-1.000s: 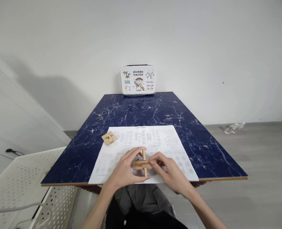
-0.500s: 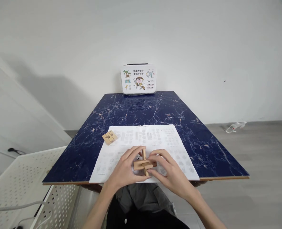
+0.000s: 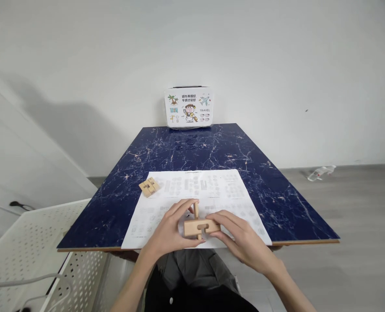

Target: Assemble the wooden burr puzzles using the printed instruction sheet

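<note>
Near the front edge of the table, my left hand pinches an upright wooden bar at its two ends, between thumb and fingers. Crossing in front of that bar is a wooden block with a slot and a notch cut in it. My right hand grips the block's right end between thumb and fingers. Whether the bar and block interlock, I cannot tell. Several more wooden pieces lie together at the paper's upper left corner. The printed instruction sheet lies beneath both hands.
The blue marbled table has a white case with cartoon pictures at its back, by the wall. To the left stands a white perforated cabinet with a cable. A clear plastic item lies on the floor at right.
My right hand has shifted slightly right. The block now shows its open slot and notch, where a rounded wooden piece showed before. My left hand has stayed on the bar.
</note>
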{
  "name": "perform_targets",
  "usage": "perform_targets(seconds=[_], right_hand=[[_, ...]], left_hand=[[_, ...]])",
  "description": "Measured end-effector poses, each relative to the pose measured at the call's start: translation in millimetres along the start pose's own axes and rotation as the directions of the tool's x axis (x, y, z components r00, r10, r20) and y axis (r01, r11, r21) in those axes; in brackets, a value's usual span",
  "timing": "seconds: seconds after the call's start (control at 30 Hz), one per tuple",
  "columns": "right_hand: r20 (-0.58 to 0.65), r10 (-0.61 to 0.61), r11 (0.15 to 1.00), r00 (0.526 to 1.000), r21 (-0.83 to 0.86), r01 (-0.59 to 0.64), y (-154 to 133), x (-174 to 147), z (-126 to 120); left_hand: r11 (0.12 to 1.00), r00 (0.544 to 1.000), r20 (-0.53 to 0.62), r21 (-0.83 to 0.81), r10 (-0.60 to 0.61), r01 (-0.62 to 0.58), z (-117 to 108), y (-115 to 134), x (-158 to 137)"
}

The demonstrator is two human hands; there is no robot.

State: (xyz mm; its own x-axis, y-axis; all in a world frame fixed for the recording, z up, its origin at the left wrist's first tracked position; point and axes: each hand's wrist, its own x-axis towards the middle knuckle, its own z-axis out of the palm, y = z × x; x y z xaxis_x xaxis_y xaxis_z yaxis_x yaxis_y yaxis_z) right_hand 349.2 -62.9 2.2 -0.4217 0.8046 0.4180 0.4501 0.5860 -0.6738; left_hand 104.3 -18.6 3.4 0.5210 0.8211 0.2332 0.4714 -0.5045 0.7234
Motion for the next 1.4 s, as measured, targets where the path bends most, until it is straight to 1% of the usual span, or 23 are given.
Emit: perform_targets(seconds=[0.1, 0.23, 0.3, 0.37, 0.47, 0.53, 0.57, 0.67, 0.73, 0.8, 0.9, 1.0, 1.13, 1.3, 1.4], right_hand=[[-0.118, 0.054, 0.998, 0.992, -0.008, -0.055, 4, -4, -10], [-0.245, 0.162, 0.964, 0.956, -0.167, -0.207, 31, -8, -13], [-0.262, 0.175, 0.938, 0.949, -0.249, -0.241, 47, -9, -7], [-0.251, 0.179, 0.917, 0.951, -0.309, -0.254, 59, -11, 0], [-0.251, 0.169, 0.899, 0.953, -0.357, -0.254, 61, -10, 6], [-0.253, 0.154, 0.918, 0.955, -0.320, -0.233, 51, -8, 5], [-0.239, 0.146, 0.939, 0.960, -0.273, -0.211, 43, -6, 4], [-0.085, 0.104, 0.991, 0.991, -0.070, -0.110, 17, 0, 3], [-0.038, 0.047, 0.997, 0.998, -0.059, -0.049, 4, 4, 6], [-0.022, 0.006, 0.996, 1.000, -0.085, -0.007, -3, 8, 11], [-0.037, -0.047, 0.994, 0.998, -0.097, 0.043, -4, 10, 18], [-0.037, -0.100, 0.993, 0.994, -0.068, 0.097, -4, 8, 20], [-0.021, -0.104, 0.994, 0.994, -0.017, 0.104, -9, 4, 17], [0.041, -0.091, 0.993, 0.995, 0.078, 0.088, -15, 1, 13], [0.018, -0.057, 0.989, 0.998, 0.139, 0.054, -16, 1, 15]], left_hand=[[1.000, 0.999, -0.034, -0.003, -0.001, 0.001, 0, 0, 1], [1.000, 0.999, -0.034, 0.020, -0.015, 0.016, 0, 0, 1], [0.999, 0.999, -0.032, 0.029, -0.023, 0.023, -1, 1, 1], [0.999, 0.999, -0.037, 0.032, -0.025, 0.026, -1, 1, 1], [0.999, 0.999, -0.026, 0.035, -0.027, 0.028, -1, 1, 1], [0.999, 0.999, -0.019, 0.036, -0.031, 0.031, 0, 2, 0], [0.999, 0.999, -0.018, 0.036, -0.031, 0.031, 0, 2, 0], [1.000, 1.000, -0.012, 0.024, -0.018, 0.018, 0, 2, -1], [1.000, 1.000, 0.000, 0.008, -0.002, 0.002, 0, 2, -1], [1.000, 1.000, 0.015, -0.004, 0.015, -0.015, 0, 1, -2], [0.999, 0.999, 0.030, -0.013, 0.034, -0.034, 0, 0, -2], [0.998, 0.998, 0.023, -0.025, 0.051, -0.050, 0, -2, -1], [0.997, 0.997, 0.026, -0.034, 0.070, -0.069, 0, -2, 0], [0.997, 0.997, 0.033, -0.034, 0.074, -0.073, -1, 1, -1], [0.996, 0.999, 0.026, -0.074, 0.043, -0.041, -2, 2, 0]])
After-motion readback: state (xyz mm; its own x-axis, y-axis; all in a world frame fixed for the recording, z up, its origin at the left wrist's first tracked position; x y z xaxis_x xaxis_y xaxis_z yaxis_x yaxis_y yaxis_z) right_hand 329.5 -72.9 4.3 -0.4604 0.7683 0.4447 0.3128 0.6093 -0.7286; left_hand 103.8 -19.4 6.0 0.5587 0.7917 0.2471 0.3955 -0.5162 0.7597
